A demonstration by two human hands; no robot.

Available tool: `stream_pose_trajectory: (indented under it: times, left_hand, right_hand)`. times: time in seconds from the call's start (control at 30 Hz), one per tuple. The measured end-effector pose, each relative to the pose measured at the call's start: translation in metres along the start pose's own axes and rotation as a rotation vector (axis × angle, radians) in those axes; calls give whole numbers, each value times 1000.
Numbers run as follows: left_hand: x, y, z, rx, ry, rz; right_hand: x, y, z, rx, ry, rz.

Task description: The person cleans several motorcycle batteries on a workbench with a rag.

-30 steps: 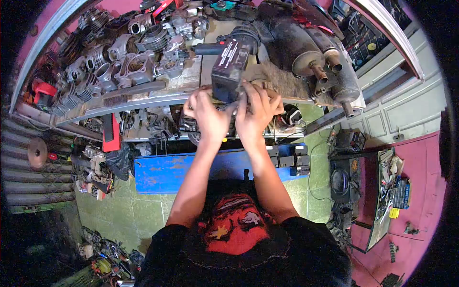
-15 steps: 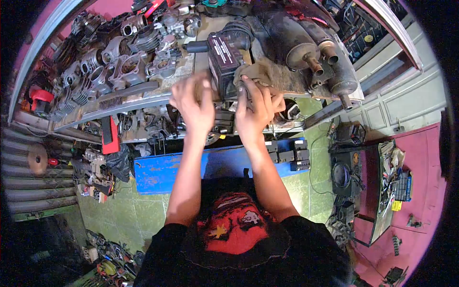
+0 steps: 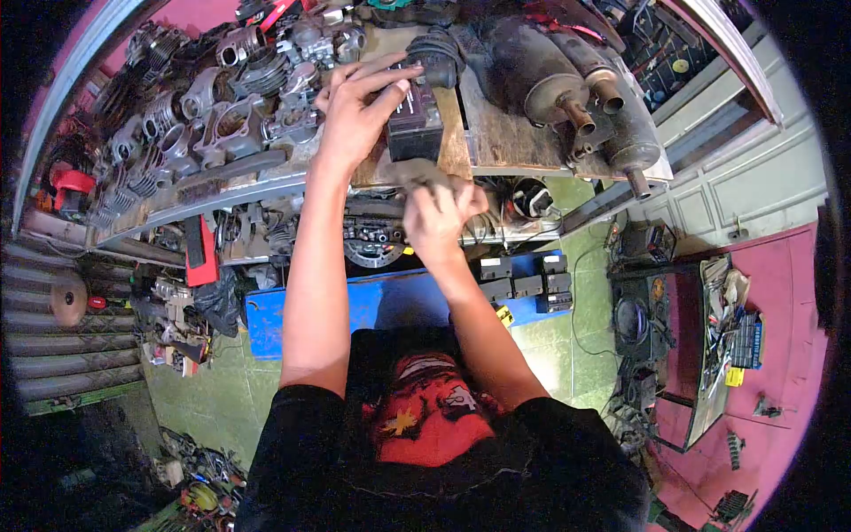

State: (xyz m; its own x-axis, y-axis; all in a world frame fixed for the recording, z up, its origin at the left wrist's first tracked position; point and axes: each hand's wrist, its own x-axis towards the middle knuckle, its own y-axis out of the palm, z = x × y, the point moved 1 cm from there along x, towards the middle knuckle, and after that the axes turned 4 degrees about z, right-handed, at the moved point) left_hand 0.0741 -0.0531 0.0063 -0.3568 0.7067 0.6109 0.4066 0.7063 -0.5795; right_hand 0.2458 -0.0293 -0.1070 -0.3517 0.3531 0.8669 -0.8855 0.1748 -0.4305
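Half a second on, the left hand [image 3: 359, 106] has left the near side of the battery and reached up over its top, while the right hand [image 3: 434, 217] has dropped away from it to just below the bench edge.

In the upper left of the frame, finned engine cylinders [image 3: 217, 111] crowd the metal bench top [image 3: 266, 186]. Beneath them a red-and-black part [image 3: 199, 250] hangs on the lower shelf, and a blue platform [image 3: 301, 319] lies on the floor.

Right of the cylinders, the left hand lies open, fingers spread and resting on the black motorcycle battery [image 3: 415, 129]. The battery stands upright at upper centre on a wooden board [image 3: 496, 137], close to the board's near edge, with a black rubber boot [image 3: 436, 53] touching its far end. Below it, the right hand is closed around a bunched brown rag [image 3: 424, 176].

Further right, two sooty exhaust mufflers [image 3: 554, 84] lie on the board, their pipes pointing toward the lower right.

The battery sits near the drop and only an open palm steadies it. I judge that a sideways push, or the rag snagging a corner, could tip it off the edge. Loose metal parts nearby could bridge its terminals, though I cannot see those.
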Motion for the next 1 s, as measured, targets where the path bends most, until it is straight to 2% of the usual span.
stream_pose_trajectory:
  times: [0.13, 0.2, 0.23, 0.27, 0.37, 0.43, 0.47, 0.63, 0.73, 0.8, 0.9, 1.0]
  left_hand:
    - [1, 0, -1, -10, 11, -21]
    - [1, 2, 1, -16, 13, -25]
    - [2, 5, 3, -101, 6, -39]
    - [2, 6, 6, -184, -1, -51]
    - [1, 4, 6, -136, -16, -42]
    - [1, 5, 7, -165, 1, -41]
    - [1, 4, 8, -191, 18, -41]
    - [-1, 4, 5, -149, -23, -41]
    - [1, 5, 4, -141, -13, -53]
    - [2, 6, 5, -134, -10, -41]
    - [2, 3, 6, -177, -6, -30]
    - [2, 4, 5, -149, -7, -50]
  right_hand:
    - [14, -7, -4, 3, 117, -2]
    - [32, -10, 1, 10, 202, -73]
    - [38, -9, 5, 12, 202, -70]
    - [44, -8, 11, 23, 165, -92]
    - [37, -1, 23, -32, 75, -98]
    - [20, 7, 23, -12, -109, -39]
    - [8, 10, 18, 13, -130, 17]
    - [-5, 2, -5, 1, 68, 62]
    - [25, -5, -5, -48, 143, 12]
    - [45, -4, -2, 0, 169, -119]
    - [63, -14, 19, -20, 98, -136]
    - [38, -3, 15, -30, -29, -93]
